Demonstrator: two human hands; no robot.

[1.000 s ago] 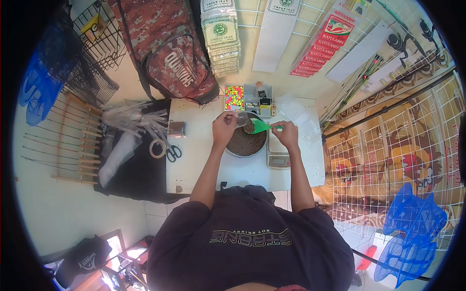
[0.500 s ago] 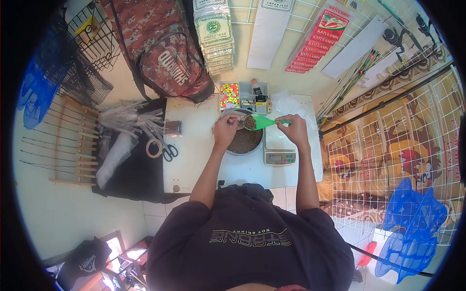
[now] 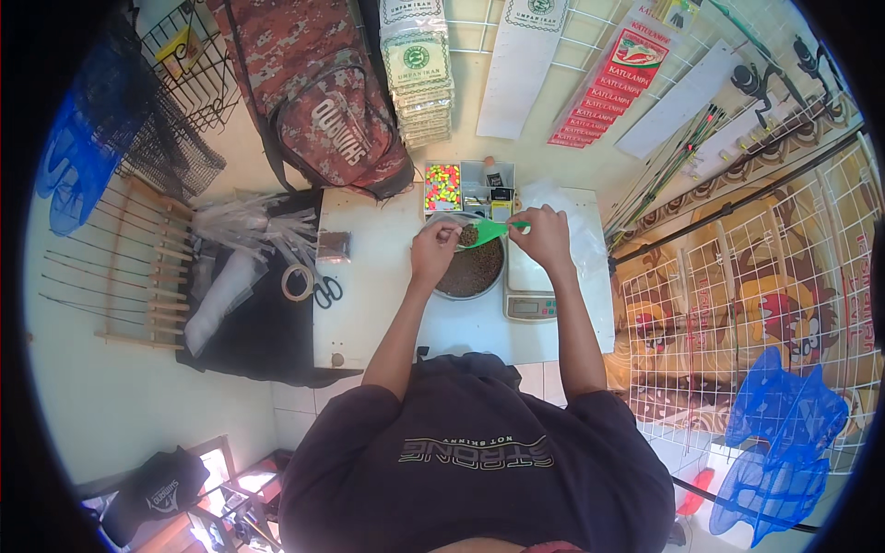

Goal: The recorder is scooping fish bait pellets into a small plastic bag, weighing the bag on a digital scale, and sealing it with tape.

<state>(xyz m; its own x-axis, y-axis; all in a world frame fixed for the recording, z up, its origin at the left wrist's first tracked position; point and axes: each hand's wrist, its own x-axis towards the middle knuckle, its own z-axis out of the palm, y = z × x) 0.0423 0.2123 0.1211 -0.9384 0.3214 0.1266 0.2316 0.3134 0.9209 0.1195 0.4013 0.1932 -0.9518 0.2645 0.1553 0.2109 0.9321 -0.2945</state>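
Note:
My left hand (image 3: 433,251) has its fingers pinched on a small clear plastic bag (image 3: 453,223) over a round metal bowl (image 3: 470,276) of brown pellets. My right hand (image 3: 544,235) grips the handle of a green plastic scoop (image 3: 490,230), whose pellet-loaded end is at the bag's mouth; whether it is inside is unclear. A digital scale (image 3: 529,309) sits right of the bowl, partly under my right arm. A small filled bag (image 3: 334,246) lies to the left.
Behind the bowl is a compartment box (image 3: 487,180) with colourful bits. Scissors (image 3: 327,291), a tape roll (image 3: 298,283) and plastic strips (image 3: 240,230) lie left. A backpack (image 3: 332,120) hangs behind; rods (image 3: 673,184) and a wire grid (image 3: 728,295) stand right.
The scoop has risen from among the pellets to the bag's mouth. My right hand has moved up and, over the last half second, leftward, closer to my left hand.

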